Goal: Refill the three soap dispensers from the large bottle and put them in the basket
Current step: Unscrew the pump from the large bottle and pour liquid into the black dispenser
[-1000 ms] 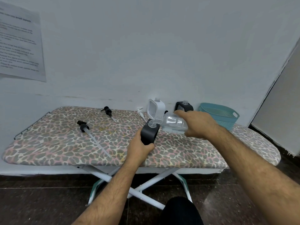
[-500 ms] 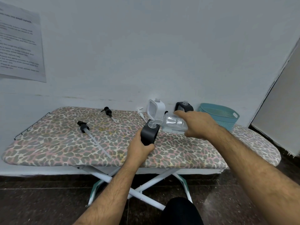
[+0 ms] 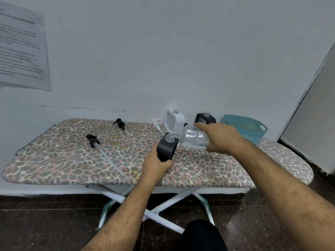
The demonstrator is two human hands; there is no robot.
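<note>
My left hand grips a black soap dispenser with its neck uncapped, held just above the ironing board. My right hand holds the large clear bottle tipped on its side, its mouth touching the dispenser's neck. Behind them a white dispenser and a second black dispenser stand uncapped by the wall. The teal basket sits at the board's far right, holding nothing I can see.
Two black pump heads with long tubes lie on the board's left half, and a white pump lies by the white dispenser. A paper sheet hangs on the wall. White crossed legs stand beneath.
The bottle and the black dispenser have stayed together in the same pose; both hands have barely moved.
</note>
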